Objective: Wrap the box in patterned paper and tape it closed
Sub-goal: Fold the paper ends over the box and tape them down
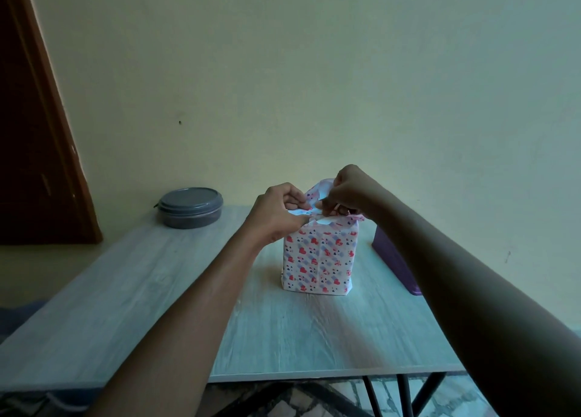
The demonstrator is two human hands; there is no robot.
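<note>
A box (319, 259) stands upright near the middle of the pale wooden table (125, 306), its sides covered in white patterned paper with red hearts and blue marks. Loose paper flaps (320, 193) stick up at its top end. My left hand (278, 215) pinches the left flap at the top edge, thumb along the fold. My right hand (349, 193) curls over the top from the right and pinches the far flap. The box's top face is mostly hidden by both hands. No tape is visible.
A round grey lidded container (190, 207) sits at the table's far left, near the wall. A purple flat object (396, 259) lies right of the box, partly hidden by my right forearm. A dark wooden door frame (41, 133) stands at the left.
</note>
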